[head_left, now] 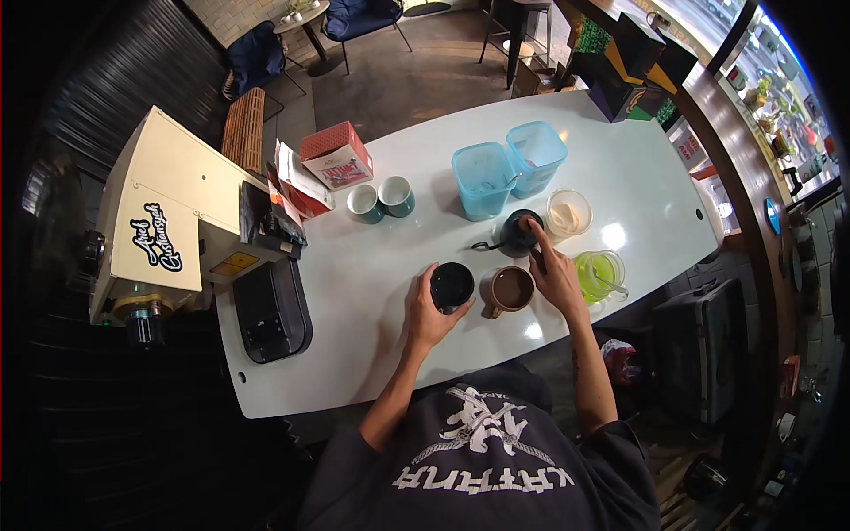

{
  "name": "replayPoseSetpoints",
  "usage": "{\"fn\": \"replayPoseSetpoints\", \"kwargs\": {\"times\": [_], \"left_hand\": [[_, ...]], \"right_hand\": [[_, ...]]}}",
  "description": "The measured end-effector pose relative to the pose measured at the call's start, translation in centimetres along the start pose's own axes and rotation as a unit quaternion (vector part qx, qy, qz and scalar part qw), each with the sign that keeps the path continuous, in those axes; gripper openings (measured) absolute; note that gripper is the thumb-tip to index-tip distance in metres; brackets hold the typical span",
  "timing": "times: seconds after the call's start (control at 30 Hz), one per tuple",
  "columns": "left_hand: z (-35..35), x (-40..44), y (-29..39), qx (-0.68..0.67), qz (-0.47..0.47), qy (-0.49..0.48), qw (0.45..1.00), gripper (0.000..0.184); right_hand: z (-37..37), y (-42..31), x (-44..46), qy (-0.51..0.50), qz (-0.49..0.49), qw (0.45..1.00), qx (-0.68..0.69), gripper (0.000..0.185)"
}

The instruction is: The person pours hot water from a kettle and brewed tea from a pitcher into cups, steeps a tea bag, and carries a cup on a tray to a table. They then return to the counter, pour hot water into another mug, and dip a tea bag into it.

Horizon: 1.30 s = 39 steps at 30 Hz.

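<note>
My left hand (428,308) curves around the side of a round black cup (452,287), its thumb and fingers on the wall. To the right of that cup stands a brown mug (511,289) holding brown liquid, its handle towards me. Just beyond the mug, my right hand (554,276) reaches its fingers over a dark pot (518,234), with the thumb at its near side. A thin dark piece sticks out from the pot's left; whether it is a spout or a handle is unclear. The pot's inside is partly hidden by my fingers.
Two pale blue tubs (482,181) stand behind the pot. A clear cup (569,213) and a jug of green liquid (599,275) are on the right. Further left are two teal cups (397,196), a red-and-white box (337,156) and a cream-coloured machine (164,217).
</note>
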<state>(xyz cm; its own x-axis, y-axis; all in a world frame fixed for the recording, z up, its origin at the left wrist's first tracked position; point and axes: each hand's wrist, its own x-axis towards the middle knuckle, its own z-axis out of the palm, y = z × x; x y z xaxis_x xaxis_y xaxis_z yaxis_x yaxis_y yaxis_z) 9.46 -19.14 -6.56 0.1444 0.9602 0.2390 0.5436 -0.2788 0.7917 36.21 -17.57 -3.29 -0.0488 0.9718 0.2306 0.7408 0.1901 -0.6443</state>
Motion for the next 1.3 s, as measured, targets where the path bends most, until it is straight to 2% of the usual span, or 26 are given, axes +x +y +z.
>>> {"fn": "replayPoseSetpoints", "kwargs": {"times": [0.33,0.4,0.43,0.5,0.53,0.63,0.87,0.93,1.0,1.07,1.2,1.3], "left_hand": [[0.0,-0.1,-0.6,0.009,0.018,-0.002,1.000,0.088],[0.0,0.1,-0.7,0.005,0.020,-0.010,1.000,0.089],[-0.1,0.1,-0.8,0.003,0.020,-0.013,1.000,0.089],[-0.2,0.2,-0.9,0.005,0.021,-0.022,1.000,0.089],[-0.2,0.2,-1.0,0.009,0.018,-0.025,0.999,0.089],[0.0,0.2,-1.2,0.001,0.020,-0.022,1.000,0.089],[0.5,0.3,-1.8,-0.003,0.052,-0.049,0.997,0.091],[0.7,0.4,-1.9,-0.045,0.037,-0.061,0.996,0.091],[0.9,0.6,-2.0,-0.045,0.044,-0.085,0.994,0.092],[0.9,1.1,-2.2,-0.043,0.054,-0.106,0.992,0.093],[0.4,1.1,-1.8,-0.054,0.081,-0.104,0.990,0.099],[-0.5,1.6,-0.2,-0.012,0.131,-0.086,0.988,0.090]], "right_hand": [[0.4,-1.2,-1.0,0.057,0.016,0.998,-0.005,0.074],[0.0,-1.8,-2.0,0.008,0.116,0.991,-0.060,0.075],[-0.4,-2.0,-2.6,0.013,0.122,0.991,-0.062,0.075],[-1.2,-2.8,-3.8,0.090,0.060,0.993,-0.042,0.073],[-1.6,-3.3,-4.4,0.095,0.066,0.992,-0.045,0.073],[-3.4,-5.4,-6.2,0.110,0.148,0.981,0.064,0.071],[-3.2,-6.3,-11.3,0.132,0.226,0.963,0.064,0.071],[-2.6,-6.6,-13.0,0.207,0.222,0.950,0.074,0.068],[-2.3,-7.2,-15.0,0.251,0.242,0.934,0.084,0.062],[-1.9,-7.4,-17.2,0.338,0.247,0.903,0.092,0.058],[-1.5,-8.2,-22.2,0.379,0.309,0.863,0.123,0.052],[-1.7,-8.8,-25.6,0.421,0.332,0.833,0.134,0.045]]}}
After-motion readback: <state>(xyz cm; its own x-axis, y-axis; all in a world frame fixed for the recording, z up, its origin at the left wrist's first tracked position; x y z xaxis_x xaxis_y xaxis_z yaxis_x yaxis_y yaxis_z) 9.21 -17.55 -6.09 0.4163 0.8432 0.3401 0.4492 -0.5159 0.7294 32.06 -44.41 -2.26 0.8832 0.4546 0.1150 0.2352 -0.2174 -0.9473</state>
